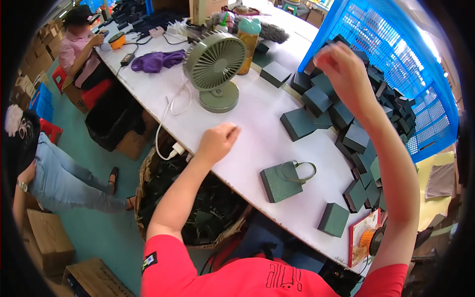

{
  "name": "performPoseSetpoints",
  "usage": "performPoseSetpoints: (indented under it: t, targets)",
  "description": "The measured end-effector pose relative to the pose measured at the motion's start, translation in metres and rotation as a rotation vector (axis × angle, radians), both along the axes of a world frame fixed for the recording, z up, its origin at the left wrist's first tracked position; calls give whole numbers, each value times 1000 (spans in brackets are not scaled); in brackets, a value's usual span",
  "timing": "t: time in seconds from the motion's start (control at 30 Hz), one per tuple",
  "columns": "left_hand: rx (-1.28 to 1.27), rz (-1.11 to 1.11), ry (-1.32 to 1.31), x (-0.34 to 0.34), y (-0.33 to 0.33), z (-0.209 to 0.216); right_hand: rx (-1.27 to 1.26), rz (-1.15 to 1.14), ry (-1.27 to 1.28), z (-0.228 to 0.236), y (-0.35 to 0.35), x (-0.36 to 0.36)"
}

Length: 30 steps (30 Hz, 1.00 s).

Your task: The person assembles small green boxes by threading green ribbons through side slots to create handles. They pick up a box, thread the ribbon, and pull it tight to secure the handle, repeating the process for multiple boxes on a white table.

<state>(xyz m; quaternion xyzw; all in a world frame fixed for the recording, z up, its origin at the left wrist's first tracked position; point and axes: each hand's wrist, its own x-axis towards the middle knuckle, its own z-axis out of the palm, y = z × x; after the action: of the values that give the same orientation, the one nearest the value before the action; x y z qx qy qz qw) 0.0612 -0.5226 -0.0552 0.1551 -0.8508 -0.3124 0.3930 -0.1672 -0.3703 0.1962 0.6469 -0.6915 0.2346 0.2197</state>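
A red shirt (227,280) bears dark lettering (283,277). From the left: a printed carton (99,278); the left grip (217,142), fingertips together over the table (260,126); a green handled box (281,184) on it; the right grip (345,72), curled, its hold impossible to tell, near dark boxes (298,123) and a blue crate (363,22).

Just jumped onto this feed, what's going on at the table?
The person's left hand, fingers pinched together, is over the white table near the green fan. The right hand is raised by the blue basket and its heap of dark boxes. Whether either hand holds something small isn't clear. A green box with a loop handle sits on the table, touched by neither hand.
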Motion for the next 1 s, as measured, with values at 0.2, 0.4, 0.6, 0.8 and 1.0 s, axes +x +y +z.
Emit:
performPoseSetpoints:
  t: [0.2, 0.4, 0.6, 0.8, 1.0]
  targets:
    - [214, 20, -133, 0, -3, 4, 103, -47, -85, -6, -149, -79]
    - [247, -64, -206, 3, -13, 16, 132, 228, -198, 0, -272, -131]
    - [390, -35, -195, 5, -16, 14, 451, 445, -143, -18, -395, -135]
    - [402, 19, -183, -4, -21, 19, 523, 771, 1074, -62, -546, -158]
    - [412, 90, -184, 1, -19, 14, 937, 364, 224, -68, -564, -92]
